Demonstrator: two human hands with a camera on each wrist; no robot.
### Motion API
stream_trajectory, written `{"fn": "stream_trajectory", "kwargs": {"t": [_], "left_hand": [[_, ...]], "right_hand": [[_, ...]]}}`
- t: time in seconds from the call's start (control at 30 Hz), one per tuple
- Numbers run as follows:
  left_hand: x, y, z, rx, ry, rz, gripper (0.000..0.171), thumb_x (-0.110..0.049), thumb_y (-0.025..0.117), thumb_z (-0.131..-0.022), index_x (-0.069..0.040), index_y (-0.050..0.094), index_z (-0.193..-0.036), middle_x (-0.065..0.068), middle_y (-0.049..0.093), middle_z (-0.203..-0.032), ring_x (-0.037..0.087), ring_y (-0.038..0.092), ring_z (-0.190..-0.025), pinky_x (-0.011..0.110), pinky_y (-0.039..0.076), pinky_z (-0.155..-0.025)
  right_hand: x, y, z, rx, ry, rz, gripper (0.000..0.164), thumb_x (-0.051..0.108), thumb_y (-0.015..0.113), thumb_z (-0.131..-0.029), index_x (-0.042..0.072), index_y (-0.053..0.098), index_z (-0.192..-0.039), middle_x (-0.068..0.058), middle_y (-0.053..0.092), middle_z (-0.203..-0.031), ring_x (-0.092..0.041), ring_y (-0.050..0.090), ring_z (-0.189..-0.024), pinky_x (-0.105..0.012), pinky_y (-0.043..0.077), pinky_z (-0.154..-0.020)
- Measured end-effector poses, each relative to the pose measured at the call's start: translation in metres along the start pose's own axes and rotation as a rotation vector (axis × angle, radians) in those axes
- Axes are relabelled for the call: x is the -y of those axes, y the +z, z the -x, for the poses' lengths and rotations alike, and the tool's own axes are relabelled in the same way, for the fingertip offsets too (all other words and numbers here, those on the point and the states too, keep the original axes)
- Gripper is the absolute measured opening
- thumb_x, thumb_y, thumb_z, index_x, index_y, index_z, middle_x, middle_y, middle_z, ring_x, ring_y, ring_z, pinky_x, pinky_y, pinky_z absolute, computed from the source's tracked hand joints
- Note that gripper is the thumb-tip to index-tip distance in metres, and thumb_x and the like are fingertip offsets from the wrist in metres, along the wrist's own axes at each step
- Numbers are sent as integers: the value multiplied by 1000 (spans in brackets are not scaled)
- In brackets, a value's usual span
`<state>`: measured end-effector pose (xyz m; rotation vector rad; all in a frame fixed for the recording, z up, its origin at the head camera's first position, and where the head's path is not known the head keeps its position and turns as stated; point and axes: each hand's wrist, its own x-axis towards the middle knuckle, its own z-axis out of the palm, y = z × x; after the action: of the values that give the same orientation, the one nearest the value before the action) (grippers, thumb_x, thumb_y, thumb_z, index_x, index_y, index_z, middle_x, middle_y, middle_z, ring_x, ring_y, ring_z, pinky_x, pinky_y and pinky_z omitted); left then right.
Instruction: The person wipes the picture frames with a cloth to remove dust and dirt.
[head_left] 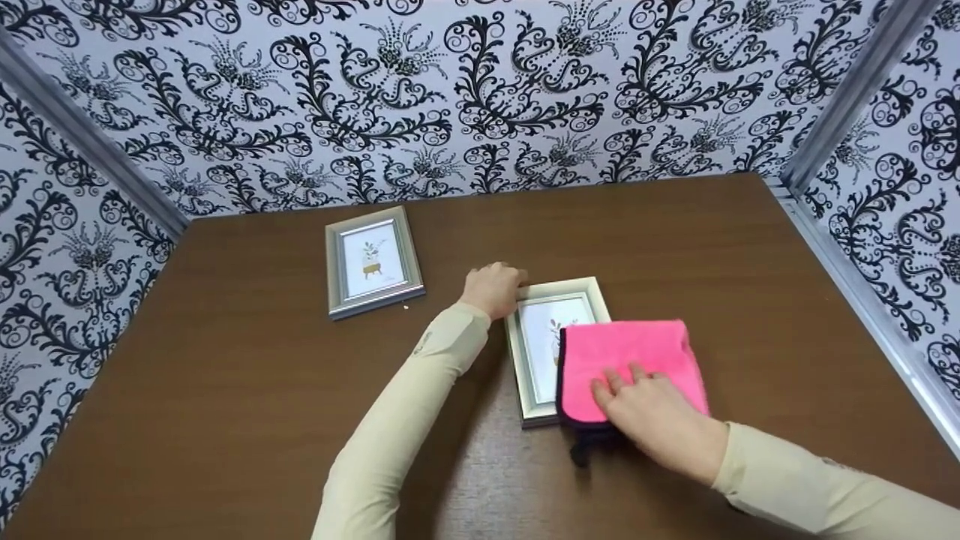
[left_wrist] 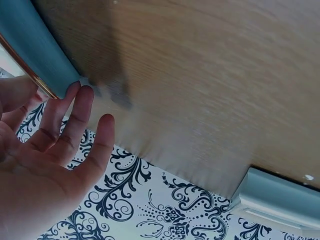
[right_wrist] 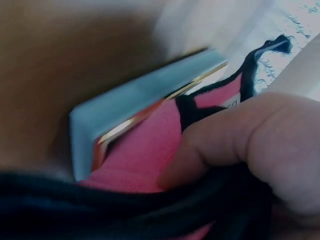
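Observation:
My left hand [head_left: 495,290] grips the top-left corner of a cream picture frame [head_left: 598,292] lying on the table. In the left wrist view the thumb and fingers [left_wrist: 80,107] of that hand pinch the frame's corner. A bright pink cloth [head_left: 630,345] with black edging lies over the frame's lower right part and hangs past its side. On top of the cloth is my right hand [head_left: 664,420], fingers spread across it. The right wrist view shows its thumb [right_wrist: 200,150] bent against the cloth's folds. The frame's picture is partly hidden by the cloth.
A second, silver-beige picture frame [head_left: 412,259] with a small plant print lies at the back left of the brown table [head_left: 247,390]. Walls with black-and-white scroll patterns [head_left: 390,90] enclose the back and sides, with metal posts [head_left: 847,105] at the corners.

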<state>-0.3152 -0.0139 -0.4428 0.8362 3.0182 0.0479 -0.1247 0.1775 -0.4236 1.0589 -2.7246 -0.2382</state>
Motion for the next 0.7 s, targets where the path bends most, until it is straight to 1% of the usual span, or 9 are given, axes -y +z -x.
{"fn": "stream_trajectory", "kwargs": {"t": [0.07, 0.13, 0.23, 0.3, 0.37, 0.43, 0.57, 0.63, 0.7], "left_hand": [[0, 1, 0, -8, 1, 0, 14, -13, 57, -79, -19, 64, -90, 2, 64, -95, 22, 58, -91, 45, 45, -72], [-1, 1, -1, -16, 2, -8, 12, -15, 58, -79, -18, 64, -89, 2, 64, -94, 21, 58, -90, 46, 45, -72], [-2, 1, -1, -23, 10, -14, 11, -18, 60, -79, -18, 64, -89, 2, 65, -94, 20, 58, -90, 46, 45, -72], [-2, 1, -1, -23, 15, -12, 11, -19, 61, -79, -18, 64, -89, 2, 65, -94, 20, 58, -90, 46, 45, -72], [-2, 1, -1, -14, 15, -8, 11, -20, 61, -79, -18, 64, -90, 2, 65, -95, 20, 58, -91, 45, 45, -73], [-1, 0, -1, 6, 9, -11, 13, -21, 61, -80, -18, 64, -92, 3, 64, -97, 20, 57, -93, 46, 45, -74], [-2, -1, -1, 57, 0, -39, 18, -22, 61, -81, -19, 62, -98, 4, 61, -103, 22, 55, -96, 45, 44, -76], [-3, -1, -1, 84, -2, -51, 20, -20, 59, -82, -21, 60, -102, 5, 59, -106, 24, 54, -98, 45, 43, -77], [-5, 0, -2, 114, -6, -66, 25, -18, 57, -83, -23, 58, -107, 6, 57, -109, 25, 52, -100, 45, 43, -78]], "right_hand": [[4, 1, -5, -19, -22, -55, 39, -2, 66, -64, 0, 59, -103, -18, 61, -96, -37, 57, -79, -43, 48, -55], [6, 1, -11, -23, -66, -135, 44, -3, 64, -64, 1, 58, -107, -17, 61, -102, -36, 58, -85, -43, 49, -61], [8, 7, -20, -41, -162, -227, 49, -5, 60, -67, 3, 56, -115, -15, 59, -110, -32, 58, -95, -42, 49, -69], [9, 11, -23, -60, -227, -262, 52, -5, 57, -68, 5, 54, -119, -13, 57, -116, -30, 56, -101, -42, 48, -74], [10, 14, -24, -82, -286, -261, 55, -4, 58, -68, 6, 53, -122, -10, 55, -120, -28, 53, -106, -41, 46, -79], [12, 17, -22, -97, -349, -249, 61, -2, 62, -66, 8, 51, -125, -8, 52, -124, -28, 49, -112, -41, 42, -87], [18, 20, -19, -149, -454, -170, 71, 2, 68, -62, 12, 47, -128, -4, 47, -130, -27, 44, -117, -38, 40, -90], [19, 21, -16, -165, -474, -142, 73, 2, 69, -62, 13, 46, -130, -3, 46, -131, -27, 44, -117, -37, 41, -89], [18, 23, -12, -177, -467, -144, 71, 0, 67, -63, 13, 46, -129, -5, 46, -130, -26, 45, -116, -37, 41, -88]]}}
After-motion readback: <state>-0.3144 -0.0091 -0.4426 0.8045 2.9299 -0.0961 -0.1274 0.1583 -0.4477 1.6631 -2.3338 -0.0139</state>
